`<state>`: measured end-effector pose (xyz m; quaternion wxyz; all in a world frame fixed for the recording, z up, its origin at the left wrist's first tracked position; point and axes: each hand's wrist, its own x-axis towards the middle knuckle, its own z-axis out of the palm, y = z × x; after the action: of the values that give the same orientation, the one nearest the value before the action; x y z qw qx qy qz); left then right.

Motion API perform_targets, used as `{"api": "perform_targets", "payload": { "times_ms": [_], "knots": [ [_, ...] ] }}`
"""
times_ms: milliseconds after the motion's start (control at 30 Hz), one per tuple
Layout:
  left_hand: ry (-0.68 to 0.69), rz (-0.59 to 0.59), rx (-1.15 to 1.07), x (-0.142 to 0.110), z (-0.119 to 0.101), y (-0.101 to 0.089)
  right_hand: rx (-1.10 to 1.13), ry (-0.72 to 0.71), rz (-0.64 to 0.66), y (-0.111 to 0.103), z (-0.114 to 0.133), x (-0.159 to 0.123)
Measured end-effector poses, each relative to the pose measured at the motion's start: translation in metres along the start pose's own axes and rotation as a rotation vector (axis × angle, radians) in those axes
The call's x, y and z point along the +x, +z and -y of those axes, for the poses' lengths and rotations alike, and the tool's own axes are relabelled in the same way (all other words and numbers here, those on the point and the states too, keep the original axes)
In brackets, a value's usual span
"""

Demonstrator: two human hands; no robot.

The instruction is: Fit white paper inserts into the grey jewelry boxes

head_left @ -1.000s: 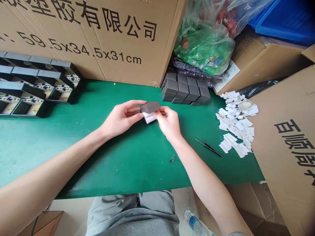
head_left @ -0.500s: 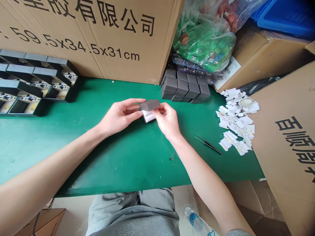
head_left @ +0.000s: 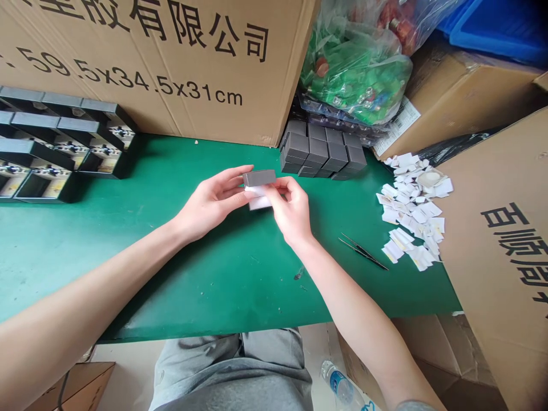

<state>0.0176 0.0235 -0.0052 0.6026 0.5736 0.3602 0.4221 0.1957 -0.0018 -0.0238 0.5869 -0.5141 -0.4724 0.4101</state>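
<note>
A small dark grey hinged box (head_left: 259,178), like a jewellery box, is held raised over the green table (head_left: 240,268). Its lid stands open toward the far side, and the white lining (head_left: 260,202) shows inside. My left hand (head_left: 212,200) grips it from the left, thumb at the lining and fingers behind. On the opposite side my right hand (head_left: 291,208) pinches it, the thumb pressed along the white part. Fingertips behind the lid are hidden.
Stacked grey boxes (head_left: 323,148) stand behind my right hand. Tweezers (head_left: 363,251) and a pile of white paper pieces (head_left: 413,211) lie to the right. Open black boxes with fittings (head_left: 64,145) sit at left. Large cartons (head_left: 171,74) border the back and right.
The open grey box has tipped slightly, so its lid looks more level and more white lining shows. Both hands still hold it in nearly the same place.
</note>
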Motion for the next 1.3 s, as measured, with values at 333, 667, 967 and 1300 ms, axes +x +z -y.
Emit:
{"api": "perform_targets", "payload": {
  "times_ms": [333,667,967,1300],
  "knots": [
    [-0.093,-0.113,-0.181,0.001,-0.001,0.002,0.201,0.141,0.102,-0.002,-0.002,0.003],
    [-0.174,-0.117,-0.173,0.0,-0.005,0.002,0.149,0.122,0.189,-0.007,0.005,0.004],
    [-0.122,-0.09,-0.082,-0.003,0.0,0.002,0.135,0.113,0.171,-0.007,0.003,0.003],
    [-0.1,0.025,-0.165,-0.006,0.003,0.005,0.262,0.135,0.167,-0.003,0.006,0.003]
  ]
}}
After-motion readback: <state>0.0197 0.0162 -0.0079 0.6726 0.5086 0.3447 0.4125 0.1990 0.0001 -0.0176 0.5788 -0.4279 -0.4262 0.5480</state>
